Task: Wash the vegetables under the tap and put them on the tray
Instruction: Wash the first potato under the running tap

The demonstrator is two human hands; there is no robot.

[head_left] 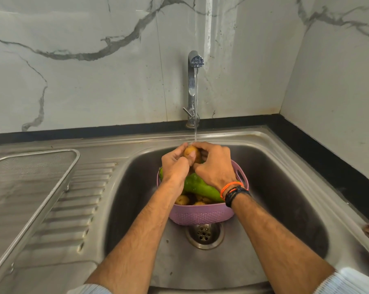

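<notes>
Potato [191, 153] gripped by both hands

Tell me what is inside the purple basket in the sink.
The purple basket holds a long green vegetable lying over several potatoes. The wrists of both hands cover much of its opening, so anything else inside and the full count stay hidden.
</notes>
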